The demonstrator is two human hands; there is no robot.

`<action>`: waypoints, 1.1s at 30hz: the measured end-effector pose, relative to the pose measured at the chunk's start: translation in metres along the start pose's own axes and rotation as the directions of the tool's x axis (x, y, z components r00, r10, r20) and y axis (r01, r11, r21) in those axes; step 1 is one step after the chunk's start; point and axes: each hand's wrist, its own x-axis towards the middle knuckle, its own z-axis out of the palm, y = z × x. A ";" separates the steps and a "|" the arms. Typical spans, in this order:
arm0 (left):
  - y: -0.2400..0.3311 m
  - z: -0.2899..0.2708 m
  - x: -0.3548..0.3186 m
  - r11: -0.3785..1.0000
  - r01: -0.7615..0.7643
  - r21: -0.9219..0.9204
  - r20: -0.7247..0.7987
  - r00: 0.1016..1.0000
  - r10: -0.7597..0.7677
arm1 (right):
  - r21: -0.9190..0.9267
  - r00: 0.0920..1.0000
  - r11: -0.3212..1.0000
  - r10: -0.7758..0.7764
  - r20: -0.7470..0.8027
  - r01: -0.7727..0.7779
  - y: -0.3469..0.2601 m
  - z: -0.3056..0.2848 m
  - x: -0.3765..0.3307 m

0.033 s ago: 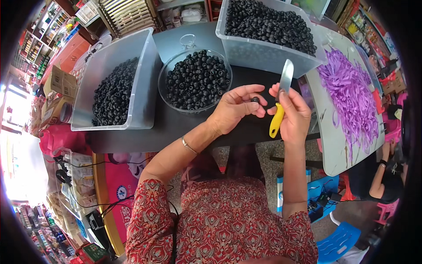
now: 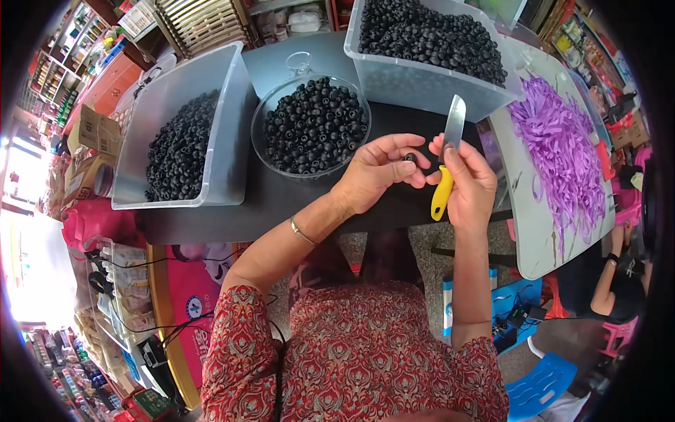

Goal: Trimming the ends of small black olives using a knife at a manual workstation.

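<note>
My left hand (image 2: 376, 172) pinches one small black round piece (image 2: 409, 157) at its fingertips, above the front edge of a dark table (image 2: 281, 204). Touching it from the right, my right hand (image 2: 470, 186) grips a knife (image 2: 453, 123) by its yellow handle, with the steel blade pointing up and away. Just beyond my left hand stands a round glass bowl (image 2: 261, 119) heaped with the same black pieces. A clear plastic tub (image 2: 228, 126) at the left holds more, and another clear tub (image 2: 422, 81) at the back right is nearly full of them.
A white board (image 2: 527, 232) at the right carries a pile of purple strips (image 2: 562, 148). Another person (image 2: 619, 281) sits low at the far right. A blue stool (image 2: 541, 383) stands on the floor. Shelves and boxes (image 2: 91, 133) crowd the left side.
</note>
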 end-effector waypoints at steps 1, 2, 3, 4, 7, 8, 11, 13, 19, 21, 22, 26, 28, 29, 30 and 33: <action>0.002 0.001 -0.001 0.999 -0.002 -0.038 0.048 0.999 0.003 | -0.028 1.000 1.000 -0.008 0.007 0.009 0.001 0.001 -0.004; 0.003 -0.001 -0.001 0.999 0.004 -0.046 0.044 0.999 -0.002 | -0.058 1.000 0.998 -0.017 0.019 0.018 0.000 0.001 -0.006; 0.005 -0.004 -0.002 1.000 -0.009 -0.013 0.069 0.998 0.010 | -0.049 0.999 0.998 -0.040 -0.011 0.039 0.000 0.003 -0.010; 0.007 -0.006 -0.004 1.000 -0.024 0.020 0.094 0.995 0.022 | -0.054 0.999 0.998 -0.031 -0.015 0.031 0.000 0.004 -0.014; 0.006 -0.010 -0.003 0.992 -0.069 0.101 0.117 0.992 0.057 | -0.128 0.996 0.988 -0.086 -0.020 0.082 0.001 0.007 -0.022; 0.005 -0.011 -0.002 0.979 -0.108 0.174 0.152 0.985 0.082 | -0.153 0.991 0.979 -0.132 0.018 0.133 0.002 0.008 -0.024; 0.004 -0.011 -0.006 0.992 -0.029 0.126 0.167 0.986 0.008 | -0.194 0.980 0.961 -0.190 0.064 0.199 0.003 0.012 -0.029; 0.005 -0.010 -0.007 0.995 -0.006 0.101 0.144 0.990 -0.008 | -0.213 0.977 0.954 -0.203 0.071 0.214 0.003 0.015 -0.031; 0.004 -0.011 -0.008 0.996 0.015 0.083 0.130 0.991 -0.026 | -0.266 0.971 0.934 -0.228 0.073 0.239 0.000 0.017 -0.035; 0.003 -0.007 -0.007 0.994 -0.002 0.112 0.159 0.987 -0.016 | -0.243 0.977 0.946 -0.202 0.067 0.212 0.000 0.019 -0.036; 0.002 -0.006 -0.007 0.994 0.004 0.109 0.161 0.987 -0.021 | -0.246 0.978 0.946 -0.201 0.061 0.210 0.001 0.019 -0.036; -0.003 -0.009 -0.008 0.991 -0.004 0.131 0.151 0.988 -0.016 | -0.277 0.984 0.945 -0.156 0.086 0.174 0.005 0.022 -0.037; -0.004 -0.010 -0.007 0.990 -0.012 0.142 0.156 0.988 -0.010 | -0.317 0.985 0.934 -0.142 0.098 0.166 0.008 0.022 -0.035; -0.004 -0.009 -0.007 0.987 -0.019 0.158 0.139 0.990 -0.003 | -0.318 0.984 0.932 -0.152 0.088 0.172 0.011 0.021 -0.034; -0.004 -0.009 -0.008 0.984 -0.026 0.174 0.122 0.992 0.004 | -0.319 0.984 0.931 -0.162 0.079 0.178 0.014 0.021 -0.034; -0.004 -0.011 -0.005 0.984 -0.014 0.177 0.121 0.993 -0.007 | -0.316 0.980 0.928 -0.175 0.094 0.196 0.013 0.020 -0.033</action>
